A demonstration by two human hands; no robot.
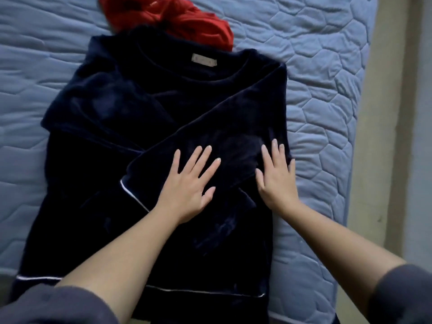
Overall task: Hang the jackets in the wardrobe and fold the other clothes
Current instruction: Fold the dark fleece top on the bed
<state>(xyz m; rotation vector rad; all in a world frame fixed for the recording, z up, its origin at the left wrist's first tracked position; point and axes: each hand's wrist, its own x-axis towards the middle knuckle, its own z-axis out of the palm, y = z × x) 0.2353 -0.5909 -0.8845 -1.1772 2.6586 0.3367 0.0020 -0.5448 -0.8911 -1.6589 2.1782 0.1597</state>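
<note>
The dark blue top (pixel 131 108) lies spread flat on the bed (pixel 327 66), directly under both hands, with its neck on the far side and its hem nearest the forearms. One sleeve (pixel 233 118) is folded across the chest and runs slantwise under the palms. The left hand (pixel 187 183) and the right hand (pixel 277 178) rest on that sleeve a little apart, fingers straight and spread, pressing flat and gripping nothing. The cloth looks thick, plush and limp. It is probably light but bulky, and likely to spring up unless smoothed. The side edges or the white-trimmed hem seem the best places to take hold. Beyond the hands, past the collar, lies a crumpled red garment (pixel 187 19).
</note>
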